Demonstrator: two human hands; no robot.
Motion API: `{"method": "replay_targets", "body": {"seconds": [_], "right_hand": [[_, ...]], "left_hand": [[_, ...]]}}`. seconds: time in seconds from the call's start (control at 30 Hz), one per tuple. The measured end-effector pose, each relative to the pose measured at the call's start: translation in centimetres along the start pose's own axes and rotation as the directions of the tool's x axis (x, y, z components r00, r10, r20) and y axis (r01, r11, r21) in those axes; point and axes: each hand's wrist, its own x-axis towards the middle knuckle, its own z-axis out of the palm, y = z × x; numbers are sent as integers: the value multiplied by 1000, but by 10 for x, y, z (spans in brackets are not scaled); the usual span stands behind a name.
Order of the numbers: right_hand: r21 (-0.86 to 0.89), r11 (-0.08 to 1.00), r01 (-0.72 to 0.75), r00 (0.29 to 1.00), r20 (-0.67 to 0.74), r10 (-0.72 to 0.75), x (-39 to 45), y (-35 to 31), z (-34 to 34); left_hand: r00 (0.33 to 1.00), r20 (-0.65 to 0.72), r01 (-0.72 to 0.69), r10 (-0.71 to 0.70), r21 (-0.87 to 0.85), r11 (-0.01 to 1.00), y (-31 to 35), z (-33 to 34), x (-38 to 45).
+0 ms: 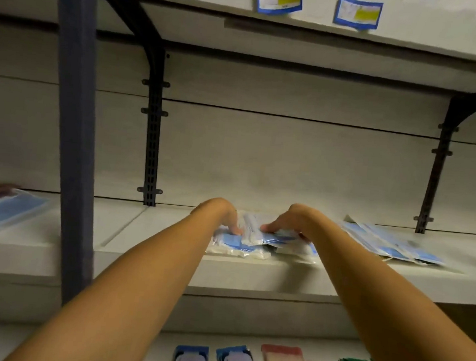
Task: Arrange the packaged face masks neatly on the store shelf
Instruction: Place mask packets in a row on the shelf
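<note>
Hands (229,218) (280,221) at twelve o'clock, we curled our fingers onto the loose pile of mask packets (250,240) on the middle shelf (149,259), squaring unfinished, another fanned stack (392,244) at two o'clock untouched.

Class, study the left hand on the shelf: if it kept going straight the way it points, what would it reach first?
Probably the clear mask packets under the left hand, then the back wall; depth is unclear.

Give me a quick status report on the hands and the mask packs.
Left hand and right hand both grip the blue mask packs on the middle shelf. Pile untidy, overlapping. More mask packs fanned out to the right. Nothing blocking.
</note>
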Motion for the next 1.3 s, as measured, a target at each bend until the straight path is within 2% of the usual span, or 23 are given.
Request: {"method": "replay_targets", "body": {"seconds": [0.1,0.23,0.33,0.5,0.6,0.7,0.83,1.0,1.3], "right_hand": [[77,996,-47,994,101,39,5,2,-6],[226,973,-43,996,89,24,8,11,-14],[374,927,-27,995,99,-11,3,16,-12],[541,839,58,996,29,-88,-1,24,-12],[607,784,131,989,-23,-147,-8,28,-14],[708,661,248,967,-144,-209,-12,31,-15],[775,529,347,934,-233,-272,-21,34,-16],[829,405,386,895,-230,-384,-35,25,-8],[876,268,401,795,-188,-577,-69,-16,25]], "left_hand": [[1000,-17,-4,2,-96,995,0,4,-5],[998,-55,-21,5,-296,955,-9,8,-5],[995,-101,-30,-24,-502,864,-17,8,-11],[985,-163,-65,-60,-666,743,-26,3,-31],[961,-272,-179,-53,-756,629,-30,0,-42],[906,-418,-321,-71,-785,529,-38,-2,-49],[845,-529,-438,-76,-767,468,-51,-2,-70],[806,-583,-494,-98,-756,430,-69,0,-99],[767,-620,-497,-166,-738,457,-111,-4,-156]]}}
